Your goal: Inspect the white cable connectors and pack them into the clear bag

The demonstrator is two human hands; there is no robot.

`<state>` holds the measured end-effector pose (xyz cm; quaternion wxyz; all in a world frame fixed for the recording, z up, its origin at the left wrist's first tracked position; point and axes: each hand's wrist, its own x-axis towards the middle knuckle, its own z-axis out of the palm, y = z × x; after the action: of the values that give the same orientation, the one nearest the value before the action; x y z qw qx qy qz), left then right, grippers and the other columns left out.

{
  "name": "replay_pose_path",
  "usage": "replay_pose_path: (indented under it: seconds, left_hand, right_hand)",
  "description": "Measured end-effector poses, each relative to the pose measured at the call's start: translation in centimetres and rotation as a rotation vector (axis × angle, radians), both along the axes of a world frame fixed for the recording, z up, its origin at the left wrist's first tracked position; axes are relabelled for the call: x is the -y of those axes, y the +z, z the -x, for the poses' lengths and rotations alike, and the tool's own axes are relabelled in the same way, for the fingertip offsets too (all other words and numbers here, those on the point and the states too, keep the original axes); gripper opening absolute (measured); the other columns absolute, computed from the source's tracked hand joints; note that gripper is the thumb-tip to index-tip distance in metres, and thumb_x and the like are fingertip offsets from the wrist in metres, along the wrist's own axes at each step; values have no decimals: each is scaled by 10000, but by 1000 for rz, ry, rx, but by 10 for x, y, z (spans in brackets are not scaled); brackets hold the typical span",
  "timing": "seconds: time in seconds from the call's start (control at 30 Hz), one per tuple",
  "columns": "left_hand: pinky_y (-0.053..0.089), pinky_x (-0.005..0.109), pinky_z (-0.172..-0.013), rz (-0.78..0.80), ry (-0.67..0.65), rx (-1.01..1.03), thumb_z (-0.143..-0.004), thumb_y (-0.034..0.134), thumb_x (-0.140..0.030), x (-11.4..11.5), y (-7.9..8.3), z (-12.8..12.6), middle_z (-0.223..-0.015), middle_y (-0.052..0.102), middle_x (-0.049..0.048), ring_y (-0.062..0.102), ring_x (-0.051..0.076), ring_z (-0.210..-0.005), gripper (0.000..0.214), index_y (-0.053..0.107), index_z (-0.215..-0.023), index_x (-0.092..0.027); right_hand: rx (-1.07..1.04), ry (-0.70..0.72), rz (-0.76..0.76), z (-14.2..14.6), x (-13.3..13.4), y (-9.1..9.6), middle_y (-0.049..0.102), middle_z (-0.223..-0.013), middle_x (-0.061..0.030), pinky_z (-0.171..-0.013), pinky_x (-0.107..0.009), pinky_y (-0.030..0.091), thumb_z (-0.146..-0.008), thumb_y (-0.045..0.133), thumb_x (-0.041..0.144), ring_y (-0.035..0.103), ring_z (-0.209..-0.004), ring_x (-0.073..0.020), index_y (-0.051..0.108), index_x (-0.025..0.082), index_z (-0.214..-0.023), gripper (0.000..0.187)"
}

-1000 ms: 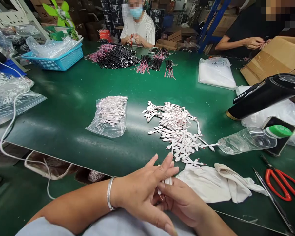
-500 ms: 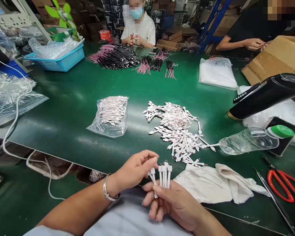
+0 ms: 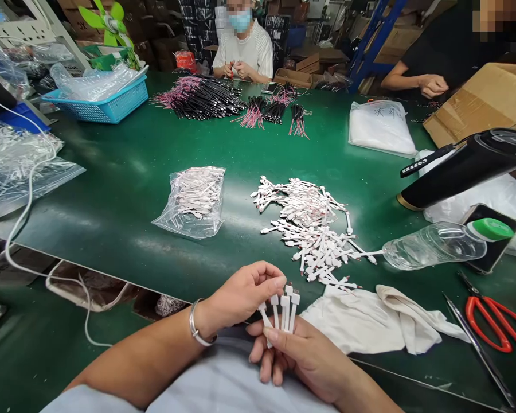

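My right hand [image 3: 301,350] holds a small fan of short white USB cables [image 3: 285,312] upright, the thumb pressed across their lower parts. My left hand [image 3: 247,289], with a silver bangle at the wrist, is closed at the top left of the fan. Its thumb and forefinger pinch at the connector end of a cable, and the fingertips partly cover the connectors. Ahead on the green table lies a loose pile of similar white cables [image 3: 313,223]. Left of the pile, a clear plastic bag [image 3: 196,201] contains more of them.
A white cloth [image 3: 352,321] lies beside my right hand. Further right are tweezers [image 3: 477,347], red-handled pliers [image 3: 499,321], a plastic bottle [image 3: 434,246] and a black tumbler [image 3: 456,169]. Black cables [image 3: 210,97] and a blue basket [image 3: 112,106] stand farther back. Two people sit across the table.
My left hand has moved slightly right, over the tops of the cables in my right hand. The cables are now more evenly fanned. At the right, a co-worker's hand has shifted.
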<state>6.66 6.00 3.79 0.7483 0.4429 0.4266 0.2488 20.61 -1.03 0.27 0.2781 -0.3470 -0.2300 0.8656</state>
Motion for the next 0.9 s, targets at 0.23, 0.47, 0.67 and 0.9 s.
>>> replay_pose_path:
  seconds: [0.23, 0.47, 0.67, 0.9]
  left_hand:
    - [412, 202, -593, 42, -38, 6, -784, 556, -525, 2, 5, -2, -802, 630, 54, 537, 98, -623, 467, 626, -1039, -141]
    - [412, 226, -563, 113, -27, 90, -789, 510, -580, 0, 3, -1, -740, 679, 78, 561, 124, -568, 525, 657, -991, -118]
    - [426, 244, -554, 214, 14, 133, -778, 514, -591, -3, -2, 1, -747, 685, 93, 578, 135, -562, 539, 640, -979, -107]
    - [465, 270, -674, -68, 154, 46, -841, 465, -519, -16, 11, 24, -1001, 649, 139, 609, 181, -828, 468, 602, -1033, -114]
  right_hand:
    - [-27, -10, 24, -1, 1, 0, 683, -725, -81, -434, -151, 463, -771, 660, 394, 660, -549, -118, 636, 73, -960, 374]
    - [-108, -5, 95, -1, 1, 0, 688, -700, -82, -390, -139, 448, -774, 664, 369, 661, -514, -124, 640, 64, -947, 351]
    - [-168, 24, 121, 0, 2, 2, 682, -639, -75, -357, -122, 424, -788, 650, 357, 644, -461, -114, 646, 58, -892, 317]
    - [-103, 43, 96, 3, 0, 9, 650, -605, -50, -356, -121, 402, -790, 640, 379, 607, -426, -87, 638, 66, -857, 321]
